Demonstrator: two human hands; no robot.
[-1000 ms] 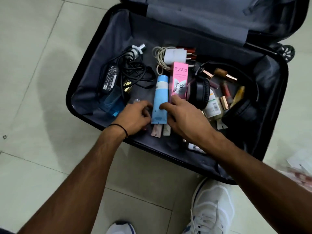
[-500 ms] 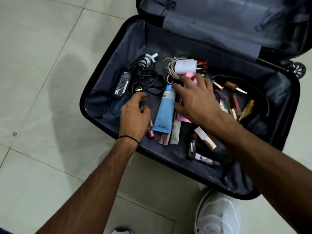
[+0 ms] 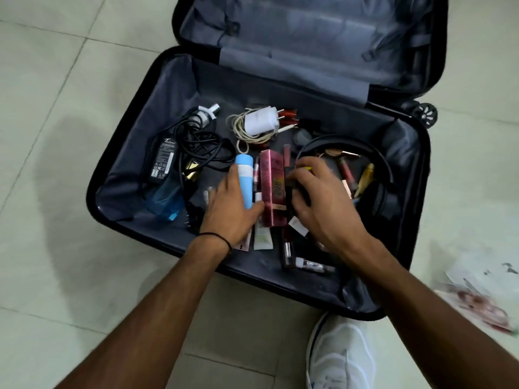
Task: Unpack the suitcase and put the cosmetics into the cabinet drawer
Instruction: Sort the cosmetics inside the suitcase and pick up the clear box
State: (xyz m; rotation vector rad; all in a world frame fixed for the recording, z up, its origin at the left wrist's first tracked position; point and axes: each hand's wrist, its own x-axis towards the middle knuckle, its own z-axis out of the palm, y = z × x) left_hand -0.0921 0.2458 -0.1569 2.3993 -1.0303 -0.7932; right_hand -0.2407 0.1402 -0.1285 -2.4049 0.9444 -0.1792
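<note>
Below, open suitcase (image 3: 323, 108) on tiled floor (image 3: 56, 80), left hand (image 3: 227, 211) wrapped round blue tube (image 3: 243, 183) near the case's middle, right hand (image 3: 320, 203) curled round dark stick (image 3: 288, 189) just beside pink box (image 3: 271, 189), white charger (image 3: 261, 123) toward the back edge.

**What lies round my two hands**

Both hands are inside the suitcase (image 3: 126, 164), which lies open on the floor ahead of my shoe (image 3: 339, 352). The tube (image 3: 244, 181) lies between the fingers and thumb of my left hand (image 3: 230, 211). The carton (image 3: 272, 189) lies between that hand and my right hand (image 3: 323, 203), against my left thumb. Beyond my left hand sits the wall charger (image 3: 259, 123), with the power adapter (image 3: 163, 158) further left. The headphones (image 3: 365, 147) curve round the far side of my right hand.
</note>
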